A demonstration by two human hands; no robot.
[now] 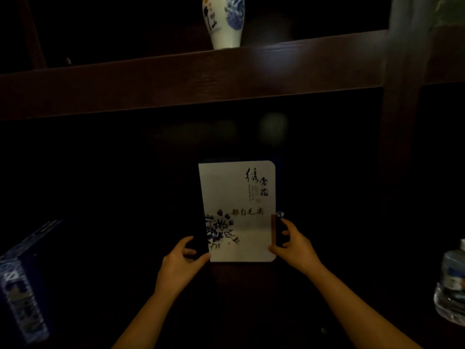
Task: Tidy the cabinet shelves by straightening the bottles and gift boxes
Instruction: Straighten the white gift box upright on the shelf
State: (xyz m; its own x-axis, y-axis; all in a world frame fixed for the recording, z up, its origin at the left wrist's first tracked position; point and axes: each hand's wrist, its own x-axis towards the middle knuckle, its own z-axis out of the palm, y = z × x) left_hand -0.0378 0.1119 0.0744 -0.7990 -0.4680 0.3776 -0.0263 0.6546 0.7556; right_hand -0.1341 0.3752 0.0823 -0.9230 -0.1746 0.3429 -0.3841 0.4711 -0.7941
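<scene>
Very dark scene, cabinet interior mostly black. Both hands are on a white gift box (237,211) standing upright in the lower compartment, roughly centre frame. Box face has black calligraphy top right, a line of brownish characters mid-face, a blue flower print lower left. Sides of the box look dark, probably navy, but the light is too poor to be sure.

Left hand (182,260): fingers curled around the box's lower left edge, thumb tip touching the front face near the bottom left corner. Partly closed, in contact with the box.

Right hand (293,244): thumb on the front lower right corner, fingers wrapped onto the right side, next to a small brown clasp (273,229) on that edge. Also clamped on the box.

Above, the wooden shelf board (176,81) carries a blue-and-white porcelain bottle (223,21), upright, near the board's front edge, top cropped by the frame.

Lower left: a blue patterned gift box (22,285), angled, well apart from the white one.

Right edge: a clear plastic water bottle (451,285), partly out of frame, beyond the vertical cabinet post (400,147).
</scene>
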